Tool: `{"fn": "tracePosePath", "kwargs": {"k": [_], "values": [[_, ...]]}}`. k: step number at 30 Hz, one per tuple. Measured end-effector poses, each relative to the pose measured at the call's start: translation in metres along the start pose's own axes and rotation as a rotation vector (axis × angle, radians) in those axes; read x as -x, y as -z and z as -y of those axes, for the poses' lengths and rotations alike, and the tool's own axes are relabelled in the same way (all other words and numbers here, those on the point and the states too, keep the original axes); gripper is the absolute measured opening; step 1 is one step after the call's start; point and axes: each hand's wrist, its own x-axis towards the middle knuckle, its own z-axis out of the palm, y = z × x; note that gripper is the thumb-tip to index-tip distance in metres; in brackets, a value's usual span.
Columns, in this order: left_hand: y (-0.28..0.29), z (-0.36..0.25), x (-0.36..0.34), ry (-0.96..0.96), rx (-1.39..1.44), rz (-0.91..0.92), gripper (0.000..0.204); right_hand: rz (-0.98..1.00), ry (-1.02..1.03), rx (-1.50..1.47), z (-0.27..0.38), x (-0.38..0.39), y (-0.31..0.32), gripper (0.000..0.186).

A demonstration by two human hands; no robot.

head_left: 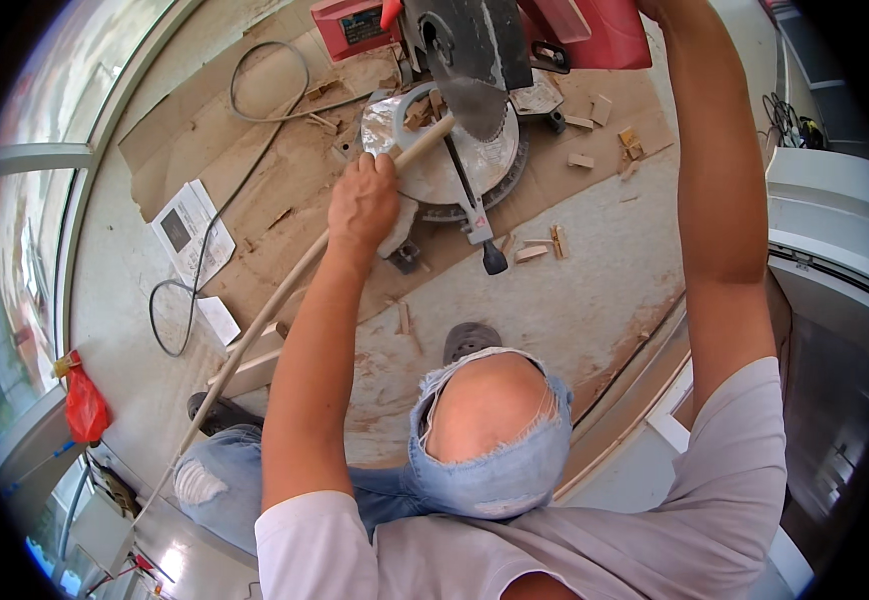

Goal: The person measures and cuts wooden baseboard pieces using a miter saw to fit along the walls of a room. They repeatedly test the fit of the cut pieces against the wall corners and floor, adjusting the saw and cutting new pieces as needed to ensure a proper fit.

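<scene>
My left hand (363,200) is closed around a long pale wooden strip (288,290), which runs from the lower left up onto the mitre saw's round metal base (485,165). Above the strip's far end hangs the toothed blade (479,110) under a dark guard (450,45). My right hand (658,10) is at the top edge beside the red saw housing (605,35); its fingers are mostly out of frame. The saw stands on a dusty cardboard sheet (185,140).
Wood offcuts (581,160), paper sheets (213,245) and a looped cable (170,350) lie around the saw. A glazed frame (40,155) and a red bag (87,400) are at left; white panels (825,190) at right. My bent knee (485,420) is below the saw.
</scene>
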Motion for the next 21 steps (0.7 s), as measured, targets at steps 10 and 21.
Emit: {"fn": "tracePosePath", "kwargs": {"k": [10, 21], "values": [[0.0, -0.001, -0.001, 0.006, 0.006, 0.012, 0.022, -0.144, -0.039, -0.056, 0.002, 0.027, -0.01, 0.03], [0.003, 0.002, 0.004, -0.019, -0.025, -0.02, 0.019, -0.204, 0.046, -0.095, -0.018, 0.047, -0.016, 0.031]]}}
